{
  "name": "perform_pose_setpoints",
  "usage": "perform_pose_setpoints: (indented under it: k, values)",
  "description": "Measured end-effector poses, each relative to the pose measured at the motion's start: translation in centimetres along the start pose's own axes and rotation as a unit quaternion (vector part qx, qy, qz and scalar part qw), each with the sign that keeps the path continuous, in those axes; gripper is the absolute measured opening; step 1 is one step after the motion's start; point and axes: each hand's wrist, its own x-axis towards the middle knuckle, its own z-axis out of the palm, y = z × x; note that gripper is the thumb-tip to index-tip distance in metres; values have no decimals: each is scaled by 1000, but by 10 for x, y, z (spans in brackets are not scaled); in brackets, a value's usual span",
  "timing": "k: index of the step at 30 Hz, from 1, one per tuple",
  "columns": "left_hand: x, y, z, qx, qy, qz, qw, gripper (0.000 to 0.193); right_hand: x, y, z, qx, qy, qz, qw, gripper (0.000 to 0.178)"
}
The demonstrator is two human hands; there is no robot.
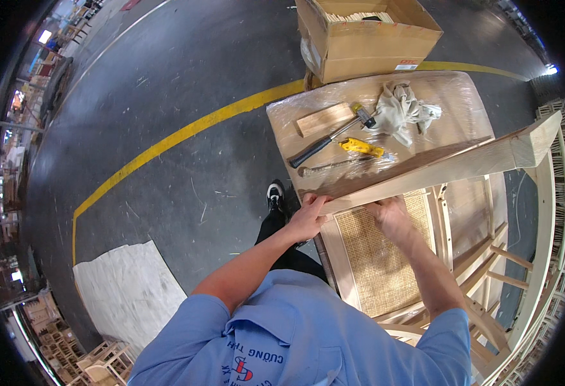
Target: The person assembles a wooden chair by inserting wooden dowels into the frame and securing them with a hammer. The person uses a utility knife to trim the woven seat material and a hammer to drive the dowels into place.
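Note:
A pale wooden chair frame [543,212] with a woven cane panel [385,257] lies on its side in front of me on a plastic-wrapped, table-like surface [449,90]. Its long, flat wooden leg [437,174] runs from my hands out to the far right. My left hand [306,217] is closed around the leg's near left end, thumb and fingertips at its edge. Over the cane panel, just below the leg, my right hand [393,219] is curled closed. Its fingertips are partly hidden near the leg's underside, so what they hold cannot be made out.
Beyond the leg lie a hammer [331,141], a yellow utility knife [361,147], a small wood block [324,119] and a crumpled white cloth [403,109]. An open cardboard box [372,48] stands behind. A white sheet [128,293] covers floor at left.

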Motion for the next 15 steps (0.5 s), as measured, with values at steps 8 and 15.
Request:
perform_pose_setpoints:
  k: [8, 15]
  values:
    - [1, 2, 1, 29, 0, 23, 999, 55, -3, -12, 13, -8, 87, 23, 996, 36]
    - [6, 4, 9, 35, 33, 5, 999, 52, -1, -9, 22, 7, 109, 27, 994, 37]
